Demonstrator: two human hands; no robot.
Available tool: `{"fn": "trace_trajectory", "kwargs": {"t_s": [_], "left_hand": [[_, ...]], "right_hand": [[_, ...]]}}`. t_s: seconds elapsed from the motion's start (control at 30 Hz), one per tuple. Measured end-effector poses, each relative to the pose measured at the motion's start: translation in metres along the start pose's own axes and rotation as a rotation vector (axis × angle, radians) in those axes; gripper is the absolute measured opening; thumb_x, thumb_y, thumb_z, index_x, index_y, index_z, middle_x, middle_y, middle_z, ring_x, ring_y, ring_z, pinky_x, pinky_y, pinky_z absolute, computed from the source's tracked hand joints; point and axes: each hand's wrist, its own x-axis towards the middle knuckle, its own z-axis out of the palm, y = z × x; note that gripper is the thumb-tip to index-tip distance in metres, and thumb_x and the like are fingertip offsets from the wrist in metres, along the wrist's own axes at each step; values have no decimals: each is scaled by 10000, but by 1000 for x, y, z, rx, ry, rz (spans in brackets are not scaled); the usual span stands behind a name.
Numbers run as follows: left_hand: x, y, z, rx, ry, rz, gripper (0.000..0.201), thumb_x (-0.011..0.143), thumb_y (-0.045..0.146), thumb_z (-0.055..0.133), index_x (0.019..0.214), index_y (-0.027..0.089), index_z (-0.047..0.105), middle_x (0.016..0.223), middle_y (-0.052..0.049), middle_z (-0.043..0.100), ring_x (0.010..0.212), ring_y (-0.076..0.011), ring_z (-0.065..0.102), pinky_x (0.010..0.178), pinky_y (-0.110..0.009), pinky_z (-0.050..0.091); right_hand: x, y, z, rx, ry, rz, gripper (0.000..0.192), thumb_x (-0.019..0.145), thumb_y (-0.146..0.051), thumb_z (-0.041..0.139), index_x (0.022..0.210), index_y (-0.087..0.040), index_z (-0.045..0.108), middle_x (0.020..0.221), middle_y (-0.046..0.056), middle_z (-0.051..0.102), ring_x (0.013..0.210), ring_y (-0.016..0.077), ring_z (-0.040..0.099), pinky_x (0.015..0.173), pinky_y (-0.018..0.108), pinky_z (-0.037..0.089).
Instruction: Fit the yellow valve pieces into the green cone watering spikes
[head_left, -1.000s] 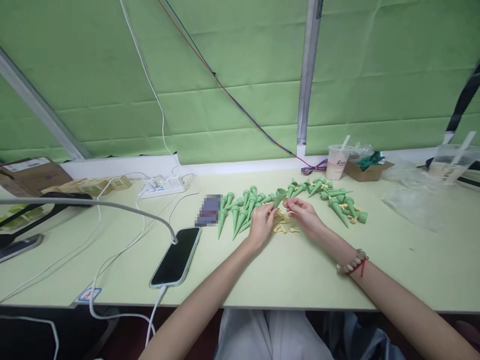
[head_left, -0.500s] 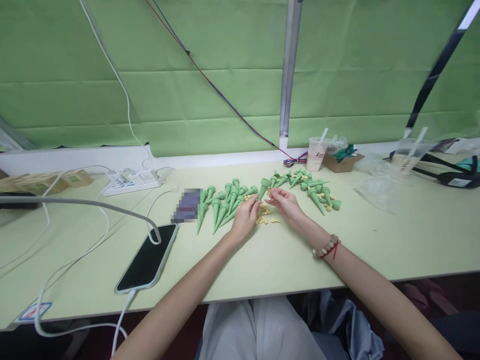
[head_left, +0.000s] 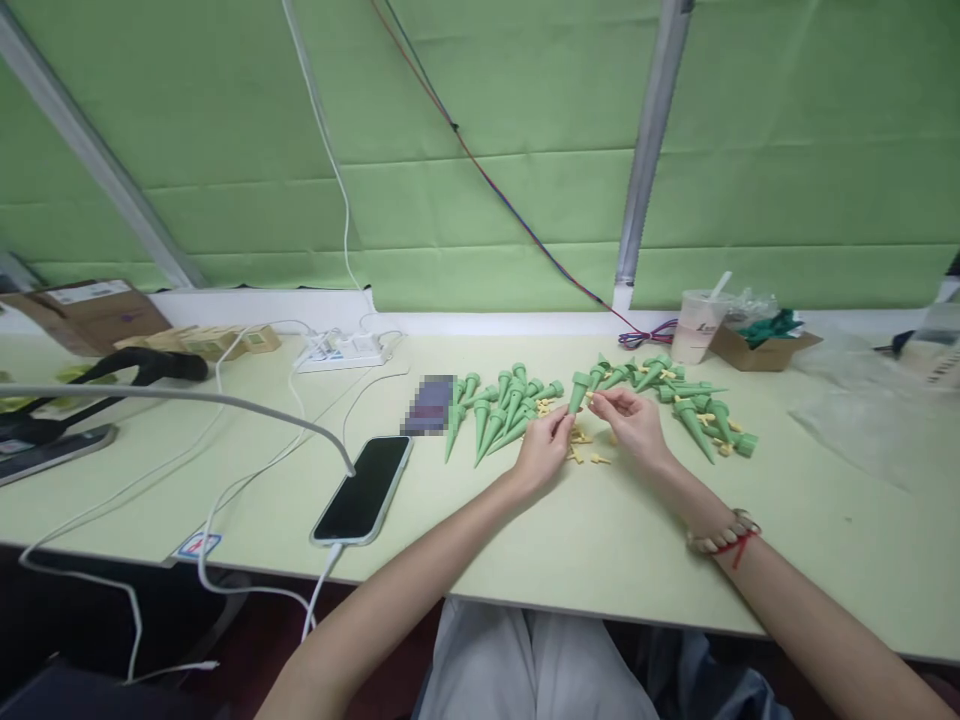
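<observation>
Green cone pinched by left fingers, right fingers at its mouth

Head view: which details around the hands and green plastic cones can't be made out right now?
- Head view: whatever the right hand pinches is too small, hidden by its fingertips.
- The left hand covers the tip of its green plastic cone.
- The flat thing beside the black phone is blurred out.
- The small yellow plastic pieces are too small to read their shape.
</observation>
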Motion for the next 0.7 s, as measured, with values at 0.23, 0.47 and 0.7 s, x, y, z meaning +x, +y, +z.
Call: {"fn": "trace_trajectory", "kwargs": {"t_s": [0.23, 0.47, 0.7], "left_hand": [[1, -3, -1, 70, 24, -10, 320, 886, 340, 316, 1016, 146, 535, 619, 7, 488, 565, -54, 425, 608, -183, 330], [3, -5, -5, 92, 25, 53, 312, 888, 295, 303, 1107, 179, 493, 738, -2, 533, 661, -59, 473, 653, -179, 359], [2, -3, -7, 29, 2, 3, 337, 880, 393, 325, 1110, 188, 460, 859, -11, 545, 719, -58, 471, 658, -175, 368]], "right_hand": [[-7, -8, 4, 115, -12, 155, 529, 448, -498, 780, 789, -135, 603, 764, 31, 576, 692, 109, 526, 589, 258, 560], [-9, -8, 6, 240, -1, 319, 446, 430, -396, 802, 753, -149, 621, 789, 32, 574, 630, 75, 483, 554, 191, 528], [-9, -6, 5, 312, -125, 387, 404, 455, -340, 796, 737, -148, 579, 772, 18, 536, 608, 70, 467, 545, 192, 489]]}}
